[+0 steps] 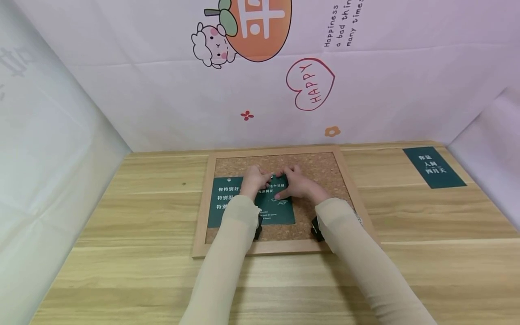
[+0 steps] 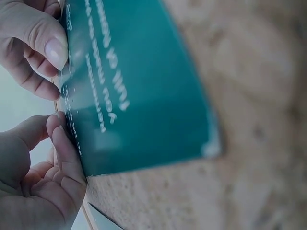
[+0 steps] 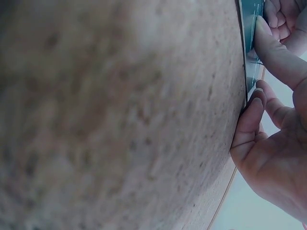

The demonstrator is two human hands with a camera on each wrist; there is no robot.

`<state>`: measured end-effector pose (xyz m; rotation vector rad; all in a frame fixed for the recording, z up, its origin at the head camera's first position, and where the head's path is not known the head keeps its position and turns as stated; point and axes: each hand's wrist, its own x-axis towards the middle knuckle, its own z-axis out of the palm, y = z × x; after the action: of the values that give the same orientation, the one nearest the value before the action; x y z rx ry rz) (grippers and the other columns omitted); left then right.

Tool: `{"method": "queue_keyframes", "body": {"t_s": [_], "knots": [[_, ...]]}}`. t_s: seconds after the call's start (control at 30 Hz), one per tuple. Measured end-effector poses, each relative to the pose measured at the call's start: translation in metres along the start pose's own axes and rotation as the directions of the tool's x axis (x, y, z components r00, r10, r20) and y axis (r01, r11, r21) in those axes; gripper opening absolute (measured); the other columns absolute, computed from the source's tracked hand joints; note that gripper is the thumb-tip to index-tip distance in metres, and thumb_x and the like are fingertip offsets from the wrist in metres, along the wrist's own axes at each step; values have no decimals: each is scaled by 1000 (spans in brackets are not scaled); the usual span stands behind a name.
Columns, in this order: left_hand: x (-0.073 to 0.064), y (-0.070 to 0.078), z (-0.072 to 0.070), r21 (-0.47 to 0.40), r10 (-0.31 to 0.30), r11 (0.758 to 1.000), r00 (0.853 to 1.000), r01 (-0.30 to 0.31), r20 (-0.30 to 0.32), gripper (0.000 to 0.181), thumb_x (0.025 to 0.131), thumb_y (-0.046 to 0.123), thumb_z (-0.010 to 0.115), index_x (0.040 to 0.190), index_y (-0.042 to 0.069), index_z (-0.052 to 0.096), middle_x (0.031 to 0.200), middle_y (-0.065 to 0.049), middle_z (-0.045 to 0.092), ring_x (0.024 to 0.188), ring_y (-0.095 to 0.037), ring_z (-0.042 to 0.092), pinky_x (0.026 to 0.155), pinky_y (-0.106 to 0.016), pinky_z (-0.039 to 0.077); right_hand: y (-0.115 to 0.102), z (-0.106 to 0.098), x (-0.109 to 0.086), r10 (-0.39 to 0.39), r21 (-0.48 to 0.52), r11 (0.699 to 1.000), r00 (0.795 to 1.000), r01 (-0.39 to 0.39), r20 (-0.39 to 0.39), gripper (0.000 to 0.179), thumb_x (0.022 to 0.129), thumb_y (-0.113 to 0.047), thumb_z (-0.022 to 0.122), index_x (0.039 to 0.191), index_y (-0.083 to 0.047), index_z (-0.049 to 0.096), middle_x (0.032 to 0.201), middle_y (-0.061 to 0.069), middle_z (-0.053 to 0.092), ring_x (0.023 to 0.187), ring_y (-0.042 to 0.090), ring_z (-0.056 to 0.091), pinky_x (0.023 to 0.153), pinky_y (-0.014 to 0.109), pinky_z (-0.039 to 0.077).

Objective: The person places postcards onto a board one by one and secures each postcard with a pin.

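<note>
A cork board (image 1: pixel 317 167) in a pale wooden frame lies on the table, with two dark green cards printed in white on it. The left card (image 1: pixel 216 210) carries a round thumbtack (image 1: pixel 229 179) at its top. My left hand (image 1: pixel 253 180) pinches with bent fingers at another thumbtack (image 1: pixel 271 176), by the top of the right card (image 1: pixel 280 214). Close beside it, my right hand (image 1: pixel 299 185) rests its thumb on that card's face, the other fingers spread along the upper edge. The left wrist view shows the right card's lower corner raised off the cork.
A third green card (image 1: pixel 434 167) lies on the wooden table (image 1: pixel 426 225) at the back right. Printed white cloth (image 1: pixel 170 104) stands behind and along both sides. Dark straps (image 1: pixel 317 230) circle the wrists.
</note>
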<state>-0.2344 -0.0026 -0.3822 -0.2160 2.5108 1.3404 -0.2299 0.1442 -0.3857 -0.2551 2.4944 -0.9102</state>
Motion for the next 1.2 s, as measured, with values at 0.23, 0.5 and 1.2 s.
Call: {"method": "queue_keyframes", "body": {"t_s": [0.23,0.5,1.2], "knots": [[0,1,0,7,-3,1000,1000,3,5,23,97,19,55,100,0,67,69,1,55,61,-8,51,62,-20,47,0,1,1,0,-1,1000,1000,0,-5,61,84,-19,73,135,-6,42,148,23,13,133,40,27,112,52,31],[0,2,0,10,-13,1000,1000,13,2,24,97,18,54,96,-1,68,70,0,56,61,-8,51,58,-18,43,0,1,0,1,13,1000,1000,-1,-9,61,84,-18,74,134,-6,42,148,23,14,133,39,28,112,53,30],[-3,6,-1,27,-29,999,1000,28,12,27,98,16,53,91,-3,70,64,0,54,58,-10,50,53,-19,40,-1,2,0,12,13,1000,1000,-12,-7,62,84,-19,74,135,-7,42,145,23,16,129,39,31,111,53,32]]}}
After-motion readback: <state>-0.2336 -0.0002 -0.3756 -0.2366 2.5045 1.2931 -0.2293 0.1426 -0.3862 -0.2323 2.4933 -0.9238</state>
